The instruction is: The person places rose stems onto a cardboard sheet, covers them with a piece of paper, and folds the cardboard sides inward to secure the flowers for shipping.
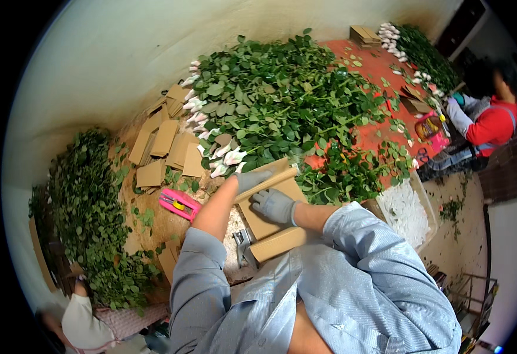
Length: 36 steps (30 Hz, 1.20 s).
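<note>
My left hand (250, 179), in a grey glove, grips the upper edge of a brown cardboard sheet (270, 221) that lies folded in front of me. My right hand (275, 206), also gloved in grey, presses flat on the middle of the same cardboard. Just beyond the cardboard lies a big heap of cut roses (276, 106), leafy stems with pale pink-white buds (226, 156) pointing left. A metal stapler (244, 246) sits at the cardboard's near left corner.
Flat cardboard pieces (164, 144) are spread left of the roses, with a pink box cutter (179, 204) beside them. A leaf pile (90, 218) fills the far left. A person in red (488, 121) works at the right; another person's head (81, 318) shows lower left. White scraps (406, 212) fill a bin.
</note>
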Each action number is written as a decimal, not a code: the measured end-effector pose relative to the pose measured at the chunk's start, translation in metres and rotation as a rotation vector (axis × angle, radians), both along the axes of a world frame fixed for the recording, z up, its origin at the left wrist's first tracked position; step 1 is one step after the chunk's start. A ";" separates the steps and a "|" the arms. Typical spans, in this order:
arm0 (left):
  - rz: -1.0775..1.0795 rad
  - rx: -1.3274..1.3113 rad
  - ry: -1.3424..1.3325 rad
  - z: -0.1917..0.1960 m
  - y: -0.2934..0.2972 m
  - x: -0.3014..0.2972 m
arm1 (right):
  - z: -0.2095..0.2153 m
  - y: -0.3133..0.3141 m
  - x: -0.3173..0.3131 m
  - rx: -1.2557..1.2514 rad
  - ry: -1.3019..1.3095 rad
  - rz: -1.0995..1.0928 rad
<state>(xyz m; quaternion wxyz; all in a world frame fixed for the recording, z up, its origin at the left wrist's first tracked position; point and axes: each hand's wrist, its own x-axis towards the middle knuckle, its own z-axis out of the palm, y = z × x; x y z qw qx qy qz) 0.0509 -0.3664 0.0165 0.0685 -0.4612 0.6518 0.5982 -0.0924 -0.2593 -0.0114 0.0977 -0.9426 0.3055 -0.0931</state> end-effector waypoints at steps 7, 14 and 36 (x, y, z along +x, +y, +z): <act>0.289 -0.817 -0.087 0.052 0.029 0.016 | -0.003 -0.003 -0.008 -0.076 -0.046 0.007; 0.920 -0.984 -0.190 0.091 0.153 0.172 | 0.012 0.002 0.005 0.055 -0.028 0.047; 0.889 -0.873 -0.814 0.030 0.271 0.162 | 0.018 0.002 -0.005 -0.011 0.164 0.022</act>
